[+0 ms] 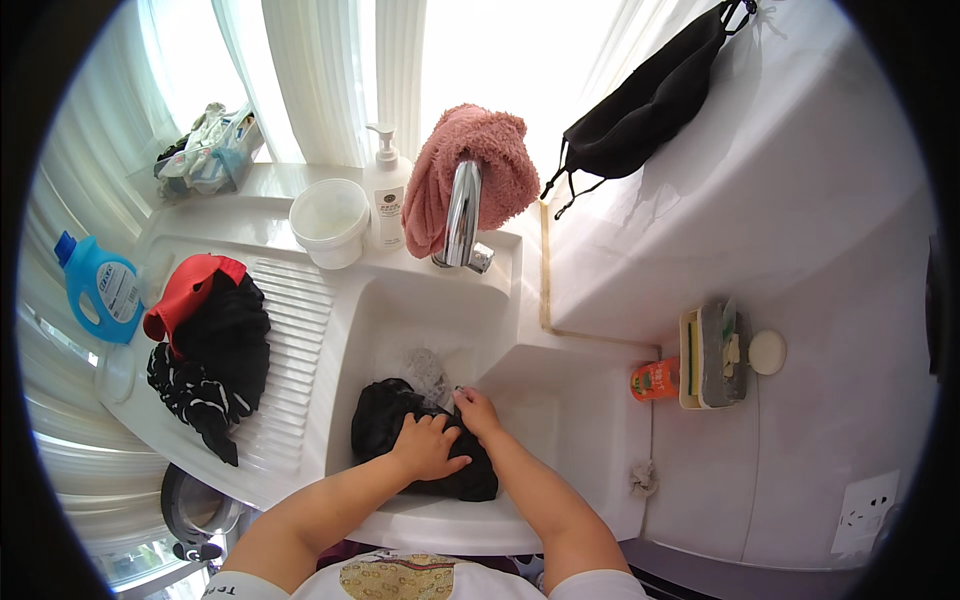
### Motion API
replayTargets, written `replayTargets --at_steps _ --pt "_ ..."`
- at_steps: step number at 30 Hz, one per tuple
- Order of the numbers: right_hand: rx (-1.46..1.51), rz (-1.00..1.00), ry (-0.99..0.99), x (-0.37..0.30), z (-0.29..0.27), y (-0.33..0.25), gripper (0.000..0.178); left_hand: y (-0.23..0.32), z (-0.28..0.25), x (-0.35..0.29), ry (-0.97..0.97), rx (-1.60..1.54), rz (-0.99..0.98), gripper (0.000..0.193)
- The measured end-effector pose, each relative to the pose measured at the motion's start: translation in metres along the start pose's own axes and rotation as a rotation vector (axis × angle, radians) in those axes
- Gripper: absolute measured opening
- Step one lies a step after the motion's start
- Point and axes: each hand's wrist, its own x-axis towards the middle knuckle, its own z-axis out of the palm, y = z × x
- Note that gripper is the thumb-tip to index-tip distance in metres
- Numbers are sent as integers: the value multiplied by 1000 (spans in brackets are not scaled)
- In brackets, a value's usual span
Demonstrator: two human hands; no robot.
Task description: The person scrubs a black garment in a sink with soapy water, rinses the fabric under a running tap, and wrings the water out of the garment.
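Observation:
A wet-looking black garment (462, 474) lies bunched in the white sink basin (420, 310). My left hand (428, 447) rests flat on top of it, fingers spread. Just to the right and a little farther off, my right hand (477, 411) is closed in a pinch at the garment's far edge, where a small dark bit shows at the fingertips. Whitish foam or water (428, 372) shows in the basin beyond the cloth. Above the basin stands a chrome faucet (463, 215) with a pink towel (505, 160) draped over it.
Left, black clothes (235, 340) and a red piece (195, 290) lie on the ribbed washboard (295, 350), beside a blue detergent bottle (105, 290). Behind stand a white tub (328, 225) and pump bottle (388, 200). A wall caddy (715, 355) and orange container (655, 380) are right.

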Motion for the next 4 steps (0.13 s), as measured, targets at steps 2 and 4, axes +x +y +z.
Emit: replayTargets --at_steps 2,4 --pt "-187 -147 234 -17 -26 -26 47 -6 2 -3 -9 -64 1 61" --pt "-207 -109 402 -12 -41 8 45 -10 2 0 -25 -121 25 62"
